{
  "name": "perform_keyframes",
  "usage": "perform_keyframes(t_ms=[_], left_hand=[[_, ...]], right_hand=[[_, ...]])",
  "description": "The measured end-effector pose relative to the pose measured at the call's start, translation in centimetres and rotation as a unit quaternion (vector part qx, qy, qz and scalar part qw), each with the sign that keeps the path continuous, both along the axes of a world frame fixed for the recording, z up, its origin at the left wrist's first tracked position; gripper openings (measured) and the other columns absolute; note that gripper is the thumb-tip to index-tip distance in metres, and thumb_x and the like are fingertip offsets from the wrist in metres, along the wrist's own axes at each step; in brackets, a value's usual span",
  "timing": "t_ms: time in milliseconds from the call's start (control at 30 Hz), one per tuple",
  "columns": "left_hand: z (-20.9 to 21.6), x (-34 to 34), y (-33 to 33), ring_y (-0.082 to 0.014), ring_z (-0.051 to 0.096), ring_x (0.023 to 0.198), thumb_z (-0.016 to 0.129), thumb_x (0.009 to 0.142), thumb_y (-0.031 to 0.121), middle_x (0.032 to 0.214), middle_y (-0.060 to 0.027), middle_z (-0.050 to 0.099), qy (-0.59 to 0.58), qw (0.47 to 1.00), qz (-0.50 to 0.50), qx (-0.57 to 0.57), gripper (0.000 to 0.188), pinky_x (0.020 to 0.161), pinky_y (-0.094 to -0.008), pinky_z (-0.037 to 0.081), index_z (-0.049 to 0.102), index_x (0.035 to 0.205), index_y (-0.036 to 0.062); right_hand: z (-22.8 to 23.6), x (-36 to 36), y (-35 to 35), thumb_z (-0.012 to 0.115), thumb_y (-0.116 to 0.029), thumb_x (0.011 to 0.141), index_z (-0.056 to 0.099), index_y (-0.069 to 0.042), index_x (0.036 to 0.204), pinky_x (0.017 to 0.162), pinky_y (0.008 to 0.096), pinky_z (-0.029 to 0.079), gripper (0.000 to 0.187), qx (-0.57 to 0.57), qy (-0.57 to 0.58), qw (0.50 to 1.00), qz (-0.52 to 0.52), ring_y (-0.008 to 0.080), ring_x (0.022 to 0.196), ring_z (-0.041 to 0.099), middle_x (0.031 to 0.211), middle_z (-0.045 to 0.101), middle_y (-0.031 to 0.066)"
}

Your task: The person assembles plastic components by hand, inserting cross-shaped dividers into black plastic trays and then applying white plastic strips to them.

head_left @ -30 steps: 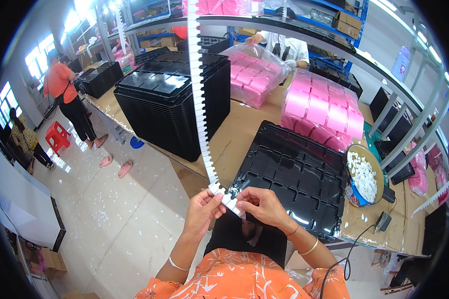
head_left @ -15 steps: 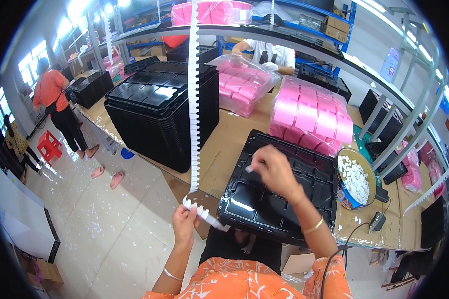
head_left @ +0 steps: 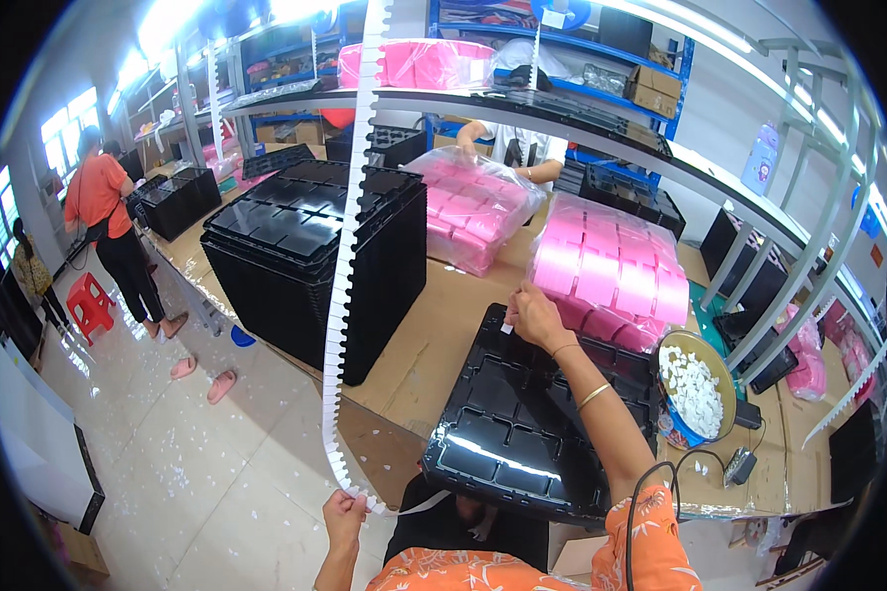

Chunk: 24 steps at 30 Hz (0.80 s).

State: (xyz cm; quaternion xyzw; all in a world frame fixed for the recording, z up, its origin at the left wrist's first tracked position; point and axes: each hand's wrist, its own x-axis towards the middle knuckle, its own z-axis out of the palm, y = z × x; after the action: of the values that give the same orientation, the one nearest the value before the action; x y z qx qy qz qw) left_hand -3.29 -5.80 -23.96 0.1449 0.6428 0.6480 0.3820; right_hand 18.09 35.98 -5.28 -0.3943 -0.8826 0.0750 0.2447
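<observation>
A long white strip [head_left: 343,266] with tabs along one edge hangs from above, its lower end curving toward me. My left hand [head_left: 344,518] pinches that lower end, left of the tray's near corner; a thin bare tail trails off to the right. In front of me lies a black plastic tray [head_left: 493,424] with moulded rectangular compartments. At its far edge my right hand [head_left: 539,317] is closed in a pinch. A small white tab [head_left: 507,328] shows at those fingertips, by the tray's far left corner. Whether the tab touches the tray I cannot tell.
A tall stack of black trays [head_left: 306,266] stands left. Bagged pink bundles [head_left: 616,261] lie behind the tray. A round tin [head_left: 727,394] of white scraps sits right, beside a black adapter [head_left: 740,467]. Across the table, a person's hand [head_left: 466,148] rests at another pink bag.
My right hand has gone from above the tray's middle to its far edge, still pinching a white tab. My left hand has drawn the strip's end lower and toward me.
</observation>
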Motion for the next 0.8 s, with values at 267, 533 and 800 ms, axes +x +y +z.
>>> perform_keyframes(t_ms=[267, 533, 800], left_hand=[[3.3, 1.1, 2.6, -0.0122, 0.059, 0.063, 0.061, 0.09, -0.003, 0.076, -0.0078, 0.065, -0.03, 0.998, -0.043, 0.039, 0.005, 0.057, -0.0236, 0.042, 0.058, 0.09, 0.0002], [5.4, 2.0, 3.9, -0.0113, 0.059, 0.064, 0.063, 0.091, -0.001, 0.079, -0.008, 0.066, -0.049, 0.994, -0.069, 0.07, 0.005, 0.058, -0.0235, 0.043, 0.058, 0.092, 0.0005], [8.1, 3.0, 3.3, -0.0118, 0.06, 0.066, 0.062, 0.094, 0.002, 0.081, -0.0085, 0.066, -0.087, 0.989, -0.068, 0.1, 0.005, 0.059, -0.024, 0.044, 0.059, 0.096, -0.0002]], right_hand=[[-0.5, 0.0, -0.8, 0.071, -0.007, 0.074, 0.063, -0.002, 0.076, 0.076, 0.0482, 0.051, 0.01, 0.018, 0.005, 1.0, -0.024, 0.0388, 0.092, 0.061, 0.094, 0.057, 0.0171], [-1.5, 0.3, 1.2, 0.063, -0.005, 0.076, 0.063, -0.001, 0.08, 0.075, 0.05, 0.051, 0.006, 0.059, -0.019, 0.997, 0.038, 0.0424, 0.088, 0.061, 0.095, 0.057, 0.0213], [1.3, -1.2, -12.5, 0.064, -0.003, 0.082, 0.057, -0.001, 0.086, 0.078, 0.0424, 0.051, 0.008, -0.013, 0.086, 0.986, 0.141, 0.0371, 0.094, 0.059, 0.103, 0.055, 0.0155]])
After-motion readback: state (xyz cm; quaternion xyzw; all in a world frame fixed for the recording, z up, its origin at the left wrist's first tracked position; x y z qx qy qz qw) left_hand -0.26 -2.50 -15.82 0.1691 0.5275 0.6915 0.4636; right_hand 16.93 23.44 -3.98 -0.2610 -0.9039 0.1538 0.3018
